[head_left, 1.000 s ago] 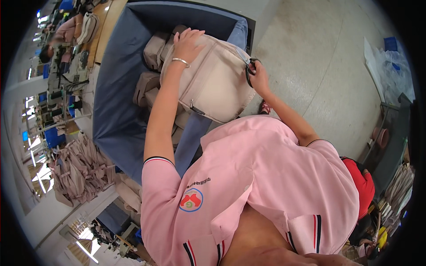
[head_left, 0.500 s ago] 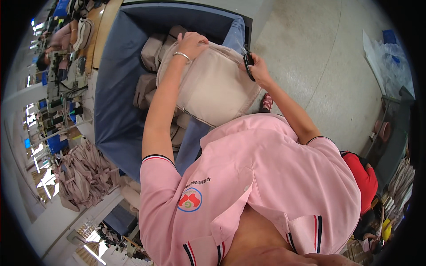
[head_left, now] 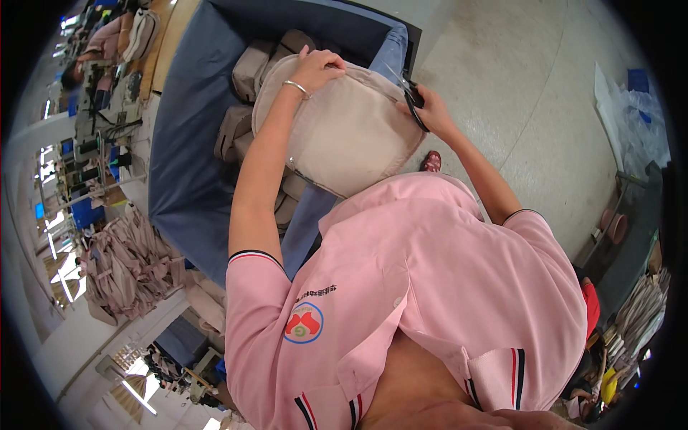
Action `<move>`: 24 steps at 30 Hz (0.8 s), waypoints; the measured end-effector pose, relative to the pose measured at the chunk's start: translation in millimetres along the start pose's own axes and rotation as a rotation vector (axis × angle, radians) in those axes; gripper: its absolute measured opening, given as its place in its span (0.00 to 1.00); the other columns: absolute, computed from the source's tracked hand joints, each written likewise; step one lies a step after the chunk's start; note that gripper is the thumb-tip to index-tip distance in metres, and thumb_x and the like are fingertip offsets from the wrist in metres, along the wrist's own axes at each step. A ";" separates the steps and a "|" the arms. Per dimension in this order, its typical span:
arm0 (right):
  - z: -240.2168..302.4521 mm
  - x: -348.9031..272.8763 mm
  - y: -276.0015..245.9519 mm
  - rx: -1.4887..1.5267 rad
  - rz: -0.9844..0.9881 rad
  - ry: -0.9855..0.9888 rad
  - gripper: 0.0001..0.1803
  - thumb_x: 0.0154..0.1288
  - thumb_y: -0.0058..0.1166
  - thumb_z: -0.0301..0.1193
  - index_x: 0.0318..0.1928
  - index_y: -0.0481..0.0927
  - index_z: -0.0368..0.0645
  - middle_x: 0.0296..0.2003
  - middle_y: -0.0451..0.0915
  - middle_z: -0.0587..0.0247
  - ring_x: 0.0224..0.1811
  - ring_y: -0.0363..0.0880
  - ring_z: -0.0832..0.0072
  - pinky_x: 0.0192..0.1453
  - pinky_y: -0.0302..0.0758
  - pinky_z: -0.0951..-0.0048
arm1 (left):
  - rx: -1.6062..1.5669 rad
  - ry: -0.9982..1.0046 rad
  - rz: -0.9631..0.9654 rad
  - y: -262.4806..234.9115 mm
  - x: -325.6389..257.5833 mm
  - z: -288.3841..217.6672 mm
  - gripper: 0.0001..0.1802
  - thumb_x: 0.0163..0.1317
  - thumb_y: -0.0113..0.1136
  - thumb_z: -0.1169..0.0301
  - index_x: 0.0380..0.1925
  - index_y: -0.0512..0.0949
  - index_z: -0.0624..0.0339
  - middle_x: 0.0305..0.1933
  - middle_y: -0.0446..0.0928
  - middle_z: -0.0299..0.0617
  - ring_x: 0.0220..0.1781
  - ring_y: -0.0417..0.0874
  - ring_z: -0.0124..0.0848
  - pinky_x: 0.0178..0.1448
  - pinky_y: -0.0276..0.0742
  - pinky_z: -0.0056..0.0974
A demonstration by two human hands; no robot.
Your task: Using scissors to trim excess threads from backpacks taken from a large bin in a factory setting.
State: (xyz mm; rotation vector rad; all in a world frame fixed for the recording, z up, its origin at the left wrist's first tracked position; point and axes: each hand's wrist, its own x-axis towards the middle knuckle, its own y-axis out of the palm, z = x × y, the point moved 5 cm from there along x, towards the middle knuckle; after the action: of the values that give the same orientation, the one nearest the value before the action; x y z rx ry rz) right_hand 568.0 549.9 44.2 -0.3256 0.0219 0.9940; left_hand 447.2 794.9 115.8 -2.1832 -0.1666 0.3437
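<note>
A beige bag (head_left: pixel 344 132) lies on the person's lap over a blue bin (head_left: pixel 186 143). The left hand (head_left: pixel 319 68) grips its far top edge. The right hand (head_left: pixel 430 111), closed around scissors (head_left: pixel 410 97), sits at the bag's right edge, blades pointing away.

This is a sewing workshop or bag factory. A blue fabric-lined bin (head_left: pixel 186 165) holds stacked beige bags (head_left: pixel 247 79), and more beige pieces lie heaped (head_left: pixel 125 269) at the left. Rows of sewing stations (head_left: pixel 100 107) run along the far side, above a bare concrete floor (head_left: pixel 516 79).
</note>
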 end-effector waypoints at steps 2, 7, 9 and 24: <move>-2.9 -6.4 -7.9 -0.415 -0.017 -0.049 0.27 0.55 0.64 0.52 0.31 0.74 0.38 0.22 0.74 0.59 0.26 0.74 0.63 0.34 0.69 0.67 | -0.041 -0.016 -0.018 -1.3 -4.7 5.1 0.06 0.58 0.61 0.61 0.32 0.80 0.48 0.34 0.77 0.27 0.46 0.77 0.25 0.76 0.31 0.53; 13.1 -17.2 -12.9 -0.533 -0.059 -0.225 0.28 0.54 0.64 0.54 0.33 0.74 0.39 0.24 0.77 0.53 0.31 0.78 0.54 0.35 0.72 0.59 | -0.048 0.024 -0.128 -4.4 -9.1 8.2 0.07 0.55 0.63 0.61 0.28 0.82 0.51 0.35 0.80 0.32 0.45 0.79 0.31 0.75 0.39 0.57; 16.9 -12.1 -3.5 -0.534 -0.013 -0.163 0.28 0.53 0.65 0.53 0.33 0.74 0.40 0.25 0.77 0.52 0.32 0.80 0.55 0.35 0.72 0.59 | -0.006 0.006 -0.151 -0.6 -15.9 8.7 0.07 0.55 0.64 0.62 0.28 0.82 0.51 0.38 0.80 0.34 0.47 0.79 0.33 0.75 0.46 0.53; -20.9 3.5 7.0 -0.199 0.042 0.138 0.24 0.52 0.69 0.45 0.30 0.74 0.38 0.23 0.71 0.68 0.26 0.67 0.78 0.31 0.66 0.71 | -1.292 -1.047 -1.246 225.1 -280.8 -10.2 0.13 0.64 0.63 0.67 0.45 0.77 0.63 0.40 0.79 0.36 0.38 0.77 0.22 0.40 0.75 0.29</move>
State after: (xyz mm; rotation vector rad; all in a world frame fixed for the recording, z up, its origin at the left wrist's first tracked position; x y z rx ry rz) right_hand 566.8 550.4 21.9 -0.5780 0.0549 1.0165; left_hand 181.6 585.6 -7.9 -2.1441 -2.7491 0.6760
